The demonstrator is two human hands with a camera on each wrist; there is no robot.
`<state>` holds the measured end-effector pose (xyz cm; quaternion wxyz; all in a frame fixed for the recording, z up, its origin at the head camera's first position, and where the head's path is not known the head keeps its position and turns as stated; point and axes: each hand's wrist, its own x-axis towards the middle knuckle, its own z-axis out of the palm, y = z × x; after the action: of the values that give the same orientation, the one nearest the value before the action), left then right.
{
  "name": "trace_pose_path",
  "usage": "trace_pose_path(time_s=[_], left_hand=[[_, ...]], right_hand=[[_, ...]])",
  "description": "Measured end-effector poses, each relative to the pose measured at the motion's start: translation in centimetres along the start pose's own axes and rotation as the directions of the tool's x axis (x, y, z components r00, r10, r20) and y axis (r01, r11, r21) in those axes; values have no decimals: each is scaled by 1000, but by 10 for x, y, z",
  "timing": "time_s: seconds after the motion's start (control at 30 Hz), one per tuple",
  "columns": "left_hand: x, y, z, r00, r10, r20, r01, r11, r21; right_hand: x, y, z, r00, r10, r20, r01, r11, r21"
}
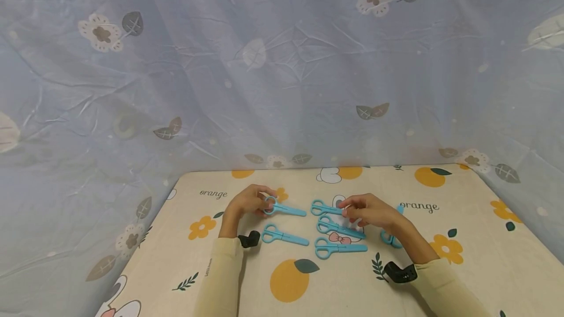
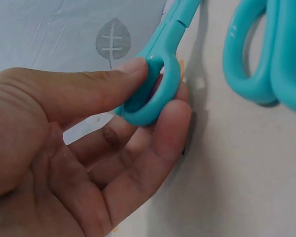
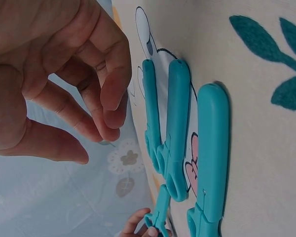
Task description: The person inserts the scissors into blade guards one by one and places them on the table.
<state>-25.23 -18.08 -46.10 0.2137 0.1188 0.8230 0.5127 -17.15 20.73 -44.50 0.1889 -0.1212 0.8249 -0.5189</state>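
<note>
My left hand [image 1: 252,199] pinches the handle loop of blue scissors [image 1: 292,211] between thumb and fingers, the covered blade pointing right. Nearer me lies another pair of blue scissors [image 1: 288,237], which my left hand does not touch. My right hand [image 1: 369,209] is held over the right-hand group, its fingers loosely bent with nothing between them. That group is a column: far scissors [image 1: 325,208], middle scissors [image 1: 341,229] and near scissors [image 1: 345,248]. In the right wrist view their blade covers lie side by side, apart from the fingers.
More blue scissors [image 1: 389,239] lie partly hidden behind my right wrist. A cream cloth with oranges, flowers and leaves covers the table [image 1: 343,292]. A blue-grey patterned curtain [image 1: 282,87] hangs along its back and sides.
</note>
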Motion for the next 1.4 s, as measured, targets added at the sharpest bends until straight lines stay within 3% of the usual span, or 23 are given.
trace_pose_path(time_s=[0.33,0.6,0.93,1.4], left_hand=[[-6,9,3,997,0,-79,11,991,134],[-6,9,2,997,4,-79,11,982,191],[-9,10,-2,996,76,-56,-58,961,269],[-9,8,-4,995,82,-53,-67,968,240]], right_hand=[[-1,0,-2,1000,-13,3,13,1000,2],[-2,-2,-2,1000,-18,7,18,1000,-3],[-3,-1,-2,1000,-26,12,26,1000,0],[-3,-1,-3,999,-47,-2,46,999,-19]])
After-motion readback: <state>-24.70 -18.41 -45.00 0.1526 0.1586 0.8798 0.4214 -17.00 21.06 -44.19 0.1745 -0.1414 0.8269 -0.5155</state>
